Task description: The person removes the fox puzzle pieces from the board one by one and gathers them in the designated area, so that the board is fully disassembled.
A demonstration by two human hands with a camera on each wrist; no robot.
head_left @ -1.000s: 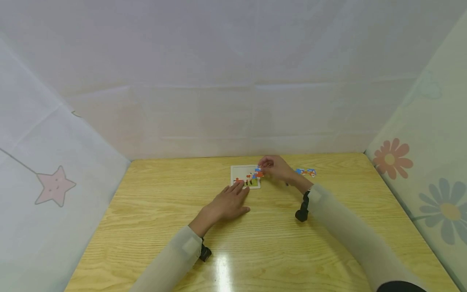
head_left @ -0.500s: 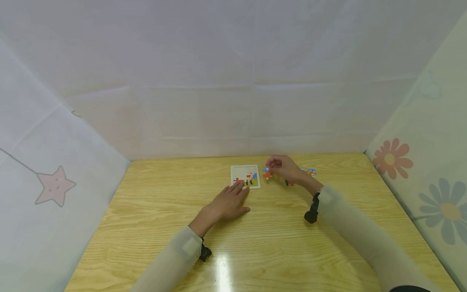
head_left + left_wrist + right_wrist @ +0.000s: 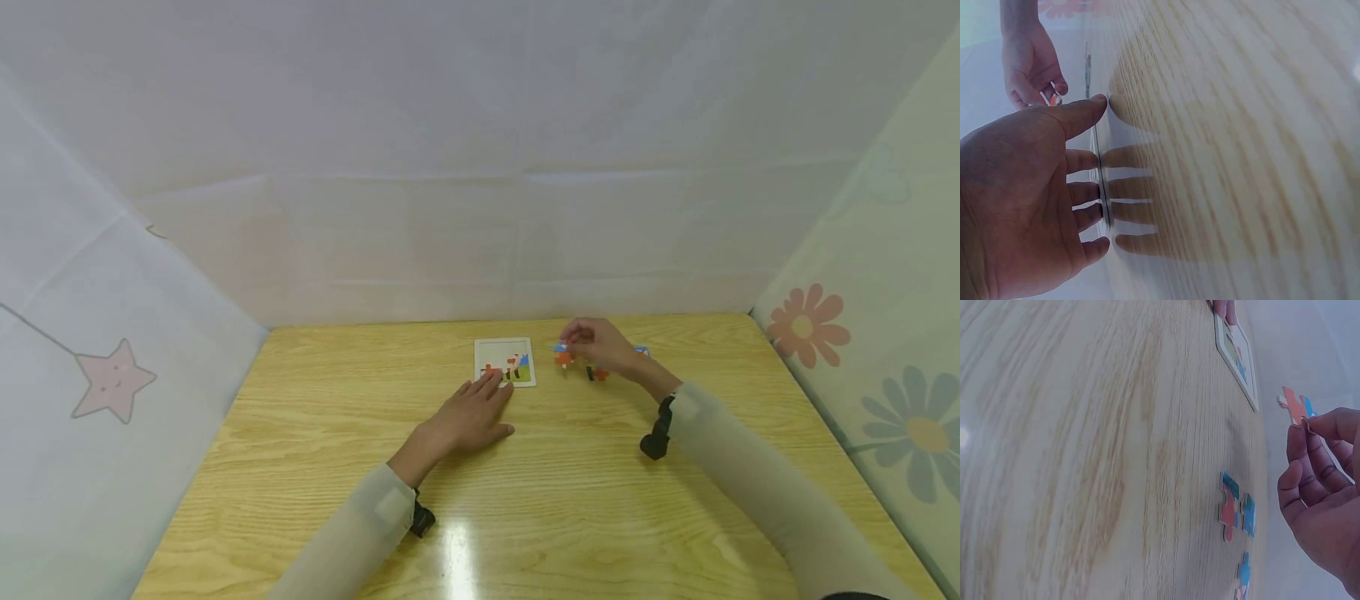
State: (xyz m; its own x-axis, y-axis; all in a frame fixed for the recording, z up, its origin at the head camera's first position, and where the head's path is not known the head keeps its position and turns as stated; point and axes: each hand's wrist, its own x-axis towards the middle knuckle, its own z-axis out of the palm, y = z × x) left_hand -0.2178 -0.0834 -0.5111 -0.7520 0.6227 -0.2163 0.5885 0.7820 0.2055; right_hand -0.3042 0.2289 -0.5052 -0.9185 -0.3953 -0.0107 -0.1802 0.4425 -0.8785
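My left hand (image 3: 471, 417) lies with its fingers straight, fingertips on the near edge of a small white-framed puzzle board (image 3: 498, 350). Joined pieces with a red, white and green picture fill the board's lower part, and the fingers cover some of them. To the board's right, my right hand (image 3: 603, 343) pinches a red and blue jigsaw piece (image 3: 1295, 406) between thumb and fingertips, raised above the table. Below that hand lie loose jigsaw pieces: a red and dark one (image 3: 1229, 509), a blue one (image 3: 1248, 514) and another blue one (image 3: 1244, 575).
The wooden table (image 3: 525, 517) reaches back to a pale cloth wall (image 3: 397, 242). Cloth sides with printed flowers (image 3: 806, 327) and a star (image 3: 114, 382) stand to the right and left. Each wrist wears a black camera strap.
My right hand has moved right, away from the board, carrying the red and blue jigsaw piece. The left hand has stayed in place on the board.
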